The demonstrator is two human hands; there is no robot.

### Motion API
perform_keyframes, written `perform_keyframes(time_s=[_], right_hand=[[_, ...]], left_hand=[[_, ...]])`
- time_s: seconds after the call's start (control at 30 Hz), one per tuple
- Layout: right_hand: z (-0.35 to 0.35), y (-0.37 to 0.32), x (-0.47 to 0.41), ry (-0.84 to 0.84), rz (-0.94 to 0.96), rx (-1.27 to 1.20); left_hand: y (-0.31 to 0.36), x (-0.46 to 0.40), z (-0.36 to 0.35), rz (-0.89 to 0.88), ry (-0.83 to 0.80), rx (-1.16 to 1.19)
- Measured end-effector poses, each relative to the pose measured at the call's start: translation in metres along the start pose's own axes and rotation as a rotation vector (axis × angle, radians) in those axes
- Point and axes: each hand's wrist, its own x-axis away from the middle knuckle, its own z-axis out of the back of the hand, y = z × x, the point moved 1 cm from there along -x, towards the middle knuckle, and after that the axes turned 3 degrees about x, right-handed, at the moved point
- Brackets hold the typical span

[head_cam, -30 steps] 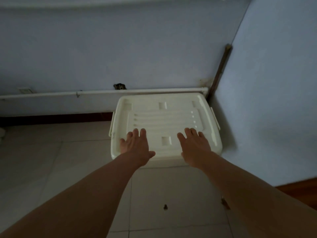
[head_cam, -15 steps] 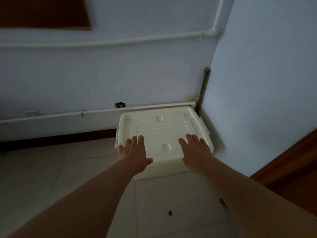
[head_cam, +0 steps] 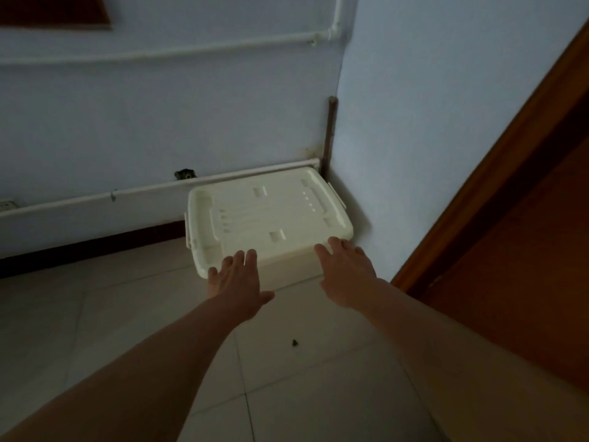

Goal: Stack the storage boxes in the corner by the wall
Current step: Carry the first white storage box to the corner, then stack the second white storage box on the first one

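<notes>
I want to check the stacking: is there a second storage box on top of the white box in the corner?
No, the lid of the white storage box is bare, with only both open hands near its front edge.

one storage box (head_cam: 267, 215), two hands (head_cam: 237, 282)

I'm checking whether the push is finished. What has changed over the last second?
Both hands have drawn back: the left hand and right hand, earlier flat on the lid, now reach only its near edge, open and gripping nothing. The white storage box stays in the corner, lid on, beneath the wall pipe.
</notes>
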Motion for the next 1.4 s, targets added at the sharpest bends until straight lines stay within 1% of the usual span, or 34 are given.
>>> perform_keyframes(time_s=[0.27, 0.47, 0.6, 0.73, 0.87, 1.07, 1.3, 1.4], right_hand=[[-0.048, 0.047, 0.094, -0.073, -0.084, -0.022], [-0.088, 0.097, 0.196, -0.04, -0.14, -0.089], [-0.112, 0.13, 0.259, -0.098, -0.21, -0.097], [-0.132, 0.154, 0.317, -0.221, -0.307, -0.105], [-0.156, 0.169, 0.373, -0.232, -0.42, -0.161], [-0.19, 0.178, 0.448, -0.256, -0.562, -0.176], [-0.217, 0.178, 0.507, -0.278, -0.583, -0.211], [-0.231, 0.186, 0.525, -0.28, -0.576, -0.2]], left_hand=[[0.043, 0.065, -0.046, 0.013, -0.062, -0.036], [0.115, 0.143, -0.092, -0.024, -0.101, -0.05], [0.166, 0.188, -0.131, -0.087, -0.175, -0.059], [0.212, 0.228, -0.164, -0.185, -0.24, -0.089], [0.244, 0.258, -0.193, -0.273, -0.307, -0.112], [0.269, 0.299, -0.235, -0.38, -0.358, -0.167], [0.284, 0.343, -0.272, -0.398, -0.408, -0.165], [0.288, 0.356, -0.286, -0.377, -0.42, -0.191]])
